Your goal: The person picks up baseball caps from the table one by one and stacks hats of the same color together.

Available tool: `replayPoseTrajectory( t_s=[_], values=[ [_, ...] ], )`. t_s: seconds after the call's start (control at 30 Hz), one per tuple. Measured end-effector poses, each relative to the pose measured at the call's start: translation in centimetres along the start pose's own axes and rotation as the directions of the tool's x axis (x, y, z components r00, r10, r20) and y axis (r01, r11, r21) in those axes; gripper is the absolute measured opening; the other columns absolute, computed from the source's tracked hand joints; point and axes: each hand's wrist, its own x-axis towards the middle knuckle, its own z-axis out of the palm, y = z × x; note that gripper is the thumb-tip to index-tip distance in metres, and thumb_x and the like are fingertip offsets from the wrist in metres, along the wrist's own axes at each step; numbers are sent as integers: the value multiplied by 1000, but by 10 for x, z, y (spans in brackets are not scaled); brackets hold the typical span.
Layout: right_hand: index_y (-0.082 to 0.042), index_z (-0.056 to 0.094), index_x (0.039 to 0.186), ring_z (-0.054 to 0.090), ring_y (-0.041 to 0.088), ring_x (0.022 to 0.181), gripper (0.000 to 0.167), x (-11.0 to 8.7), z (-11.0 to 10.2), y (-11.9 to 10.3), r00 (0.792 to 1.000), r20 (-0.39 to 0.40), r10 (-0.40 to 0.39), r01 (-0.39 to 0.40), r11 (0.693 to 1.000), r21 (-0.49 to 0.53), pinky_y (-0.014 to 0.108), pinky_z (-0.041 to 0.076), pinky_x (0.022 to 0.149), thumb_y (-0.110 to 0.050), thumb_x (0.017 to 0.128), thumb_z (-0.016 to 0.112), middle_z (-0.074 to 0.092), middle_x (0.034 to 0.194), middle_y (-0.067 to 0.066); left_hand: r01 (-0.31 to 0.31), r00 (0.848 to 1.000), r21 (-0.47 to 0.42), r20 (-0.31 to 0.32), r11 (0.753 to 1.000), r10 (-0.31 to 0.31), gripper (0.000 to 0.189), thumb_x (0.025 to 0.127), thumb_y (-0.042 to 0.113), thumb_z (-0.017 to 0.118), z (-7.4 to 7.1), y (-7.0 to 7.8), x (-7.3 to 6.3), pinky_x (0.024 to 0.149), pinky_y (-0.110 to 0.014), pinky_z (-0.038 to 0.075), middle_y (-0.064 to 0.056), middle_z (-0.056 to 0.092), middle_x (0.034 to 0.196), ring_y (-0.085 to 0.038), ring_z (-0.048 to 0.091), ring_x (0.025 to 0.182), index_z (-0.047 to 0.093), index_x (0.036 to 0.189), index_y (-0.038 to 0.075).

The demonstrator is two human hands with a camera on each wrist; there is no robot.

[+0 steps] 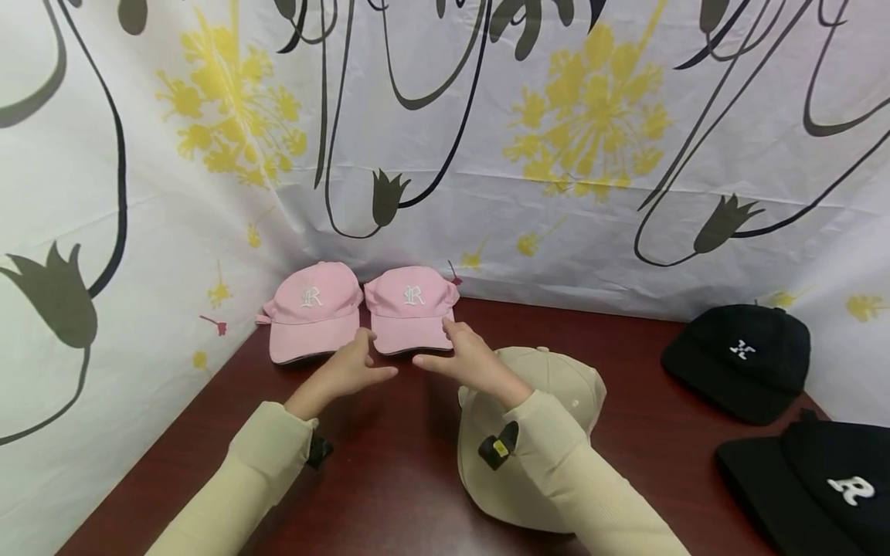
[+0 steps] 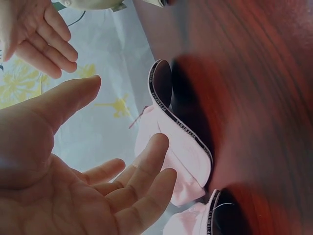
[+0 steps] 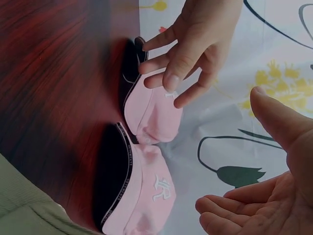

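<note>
Two pink caps stand side by side at the back left of the table in the head view: the left pink cap [image 1: 316,309] and the right pink cap [image 1: 412,309], each with a white letter on its front. My left hand [image 1: 350,364] hovers before them, fingers spread and holding nothing. Facing it across a gap, my right hand [image 1: 473,357] is also empty, near the right pink cap's brim. Both palms show with relaxed fingers in the wrist views. Beneath my right forearm lies a beige cap [image 1: 549,371], partly hidden by the sleeve.
A black cap [image 1: 747,359] sits at the right back, and another black cap [image 1: 834,486] lies nearer, cut off by the frame edge. A patterned white cloth [image 1: 445,154] hangs behind and beside the dark red table [image 1: 389,494].
</note>
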Motion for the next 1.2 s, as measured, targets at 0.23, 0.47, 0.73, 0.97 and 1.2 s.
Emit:
replayPoseTrajectory(
  t_s=[0.23,0.47,0.73,0.97,1.2],
  values=[
    [9,34,135,45,34,117,77,14,5,0,1000,3,-5,5,1000,7,44,38,94,-34,82,69,43,129,26,3,1000,14,-6,1000,-3,68,81,27,68,-2,-4,10,79,-42,44,-26,57,100,-32,57,93,31,126,-10],
    [9,34,135,44,34,119,74,25,7,-2,1000,15,25,-25,1000,12,44,37,95,-35,85,64,41,132,26,-36,999,32,-7,999,36,69,81,24,69,-7,-4,17,76,-41,45,-24,58,93,-30,57,86,31,124,-13],
    [10,38,132,46,34,117,71,33,13,-2,1000,19,25,-26,999,42,44,38,94,-36,85,63,45,129,25,-31,1000,37,2,999,31,68,81,24,68,-9,-5,24,78,-42,44,-26,57,96,-32,56,89,31,124,-14],
    [12,47,119,53,32,103,59,42,20,-2,1000,1,-4,4,999,49,41,42,87,-33,85,64,54,115,24,-35,999,49,-14,998,36,66,79,22,69,-9,-12,31,79,-42,44,-26,57,95,-33,56,89,32,120,-15],
    [15,47,117,52,34,105,57,48,25,2,1000,15,-20,19,997,69,42,41,87,-29,85,64,54,114,26,-32,999,35,-10,999,32,68,80,22,69,-7,-17,38,80,-43,43,-28,56,97,-33,55,88,32,121,-16]
  ],
)
